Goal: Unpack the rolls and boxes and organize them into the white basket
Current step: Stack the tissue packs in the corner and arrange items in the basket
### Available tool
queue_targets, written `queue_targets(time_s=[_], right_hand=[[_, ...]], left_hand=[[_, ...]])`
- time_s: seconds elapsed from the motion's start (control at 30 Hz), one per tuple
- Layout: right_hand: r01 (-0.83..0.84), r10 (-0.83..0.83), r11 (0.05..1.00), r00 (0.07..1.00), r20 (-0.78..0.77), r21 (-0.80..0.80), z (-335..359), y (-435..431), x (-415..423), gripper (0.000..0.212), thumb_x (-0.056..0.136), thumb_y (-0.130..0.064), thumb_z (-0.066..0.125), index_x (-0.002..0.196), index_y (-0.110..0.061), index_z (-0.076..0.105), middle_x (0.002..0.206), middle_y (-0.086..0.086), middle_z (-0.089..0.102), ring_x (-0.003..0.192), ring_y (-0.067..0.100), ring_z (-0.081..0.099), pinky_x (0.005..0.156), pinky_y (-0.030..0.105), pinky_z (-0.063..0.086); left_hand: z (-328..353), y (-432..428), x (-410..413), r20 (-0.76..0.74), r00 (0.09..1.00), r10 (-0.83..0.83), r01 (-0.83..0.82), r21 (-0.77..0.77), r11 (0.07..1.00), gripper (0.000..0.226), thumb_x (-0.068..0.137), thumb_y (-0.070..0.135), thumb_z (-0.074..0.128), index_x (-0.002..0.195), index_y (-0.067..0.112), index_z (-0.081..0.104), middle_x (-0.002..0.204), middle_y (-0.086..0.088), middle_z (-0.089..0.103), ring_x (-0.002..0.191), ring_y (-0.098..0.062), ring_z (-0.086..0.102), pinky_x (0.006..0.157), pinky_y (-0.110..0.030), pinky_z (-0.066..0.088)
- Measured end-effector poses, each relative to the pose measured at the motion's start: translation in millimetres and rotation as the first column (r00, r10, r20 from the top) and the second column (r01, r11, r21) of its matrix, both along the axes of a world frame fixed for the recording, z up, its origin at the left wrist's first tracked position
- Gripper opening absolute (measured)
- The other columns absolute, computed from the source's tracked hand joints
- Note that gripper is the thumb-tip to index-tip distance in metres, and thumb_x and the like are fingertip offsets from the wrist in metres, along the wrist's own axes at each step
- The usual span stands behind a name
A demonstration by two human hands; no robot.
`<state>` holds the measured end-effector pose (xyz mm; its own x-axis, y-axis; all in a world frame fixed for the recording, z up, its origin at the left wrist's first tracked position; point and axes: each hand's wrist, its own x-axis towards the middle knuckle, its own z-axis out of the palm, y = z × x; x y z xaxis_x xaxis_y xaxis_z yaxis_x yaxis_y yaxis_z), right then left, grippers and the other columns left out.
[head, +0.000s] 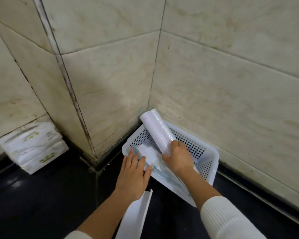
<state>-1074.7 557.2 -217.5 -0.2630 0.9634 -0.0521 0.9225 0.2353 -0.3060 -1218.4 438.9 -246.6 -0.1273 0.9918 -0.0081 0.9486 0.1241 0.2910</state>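
Right hand (177,156) wrapped around the near end of one white roll (156,131), fingers closed on it, roll tilted up and away so the far end sticks out past the far corner of the white basket (209,152). Left hand (134,171) flat, fingers spread a little, pressed palm-down on clear-wrapped white packets (149,153) lying at the basket's near left side. Exact count of those packets cannot be told; at least one flat white piece and some bluish wrapped material (164,175) reaching toward the near edge. Two hands, two white ribbed sleeves (228,219), one roll, one basket.

Basket perforated, tipped toward the camera, wedged into the corner where the dark glossy counter (41,195) meets the wall. One opened white box or folded card (136,214) lying on the counter under the left forearm, near the counter's front edge. One stack of white tissue packs with green print (33,147) at the counter's far left, against the wall, well apart from the basket; about three packs, blurred.

Walls of large cream marbled tiles (223,75) with dark, stained grout, one protruding column edge between the stack and the basket.
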Motion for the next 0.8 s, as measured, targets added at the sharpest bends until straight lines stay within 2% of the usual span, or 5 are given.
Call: queue_targets(time_s=[0.2, 0.4, 0.53, 0.67, 0.8], right_hand=[[-0.08, 0.071, 0.994, 0.989, 0.129, 0.07, -11, 7, -2, 0.051, 0.085, -0.039, 0.058, 0.122, -0.008, 0.042, 0.116, 0.01, 0.052, 0.099, 0.027, 0.053, 0.078, 0.037, 0.046], [-0.104, 0.104, 0.994, 0.994, 0.024, 0.021, -6, 13, 9, 0.06, 0.079, -0.05, 0.062, 0.121, -0.009, 0.048, 0.114, 0.008, 0.053, 0.097, 0.024, 0.051, 0.075, 0.034, 0.046], [-0.092, 0.097, 0.994, 0.992, -0.084, 0.058, 9, 19, 28, 0.054, 0.074, -0.047, 0.065, 0.115, -0.014, 0.054, 0.106, 0.004, 0.055, 0.085, 0.016, 0.045, 0.066, 0.03, 0.037], [-0.043, 0.048, 0.998, 0.985, -0.168, 0.038, 33, 36, 51, 0.052, 0.075, -0.043, 0.068, 0.116, -0.013, 0.056, 0.108, 0.004, 0.057, 0.088, 0.02, 0.053, 0.07, 0.035, 0.047], [-0.047, 0.055, 0.998, 0.98, -0.191, 0.043, 44, 46, 57, 0.055, 0.076, -0.039, 0.068, 0.123, -0.014, 0.056, 0.113, 0.005, 0.058, 0.091, 0.022, 0.057, 0.073, 0.035, 0.049]], left_hand=[[-2, 5, -2, -0.05, 0.999, -0.003, 0.0, -0.06, 0.998, 0.06, 0.098, 0.05, 0.013, 0.147, 0.017, 0.026, 0.154, -0.009, 0.028, 0.149, -0.024, 0.006, 0.121, -0.045, 0.001], [9, 12, -7, -0.096, 0.993, -0.066, 0.049, -0.164, 0.985, 0.059, 0.098, 0.051, 0.017, 0.149, 0.022, 0.021, 0.151, -0.012, 0.031, 0.144, -0.027, 0.016, 0.117, -0.053, -0.005], [26, 33, 1, -0.073, 0.997, -0.041, 0.033, -0.108, 0.994, 0.06, 0.094, 0.052, 0.029, 0.148, 0.027, 0.017, 0.15, -0.009, 0.03, 0.132, -0.03, 0.035, 0.114, -0.06, 0.005], [34, 75, 10, -0.058, 0.992, -0.108, 0.111, 0.059, 0.992, 0.054, 0.096, 0.038, 0.035, 0.146, 0.022, 0.023, 0.154, -0.006, 0.024, 0.139, -0.025, 0.025, 0.115, -0.055, 0.017], [30, 124, 13, -0.107, 0.958, -0.265, 0.272, 0.049, 0.961, 0.069, 0.094, 0.02, 0.047, 0.152, 0.013, 0.01, 0.162, -0.005, 0.003, 0.149, -0.026, -0.002, 0.121, -0.049, 0.004]])
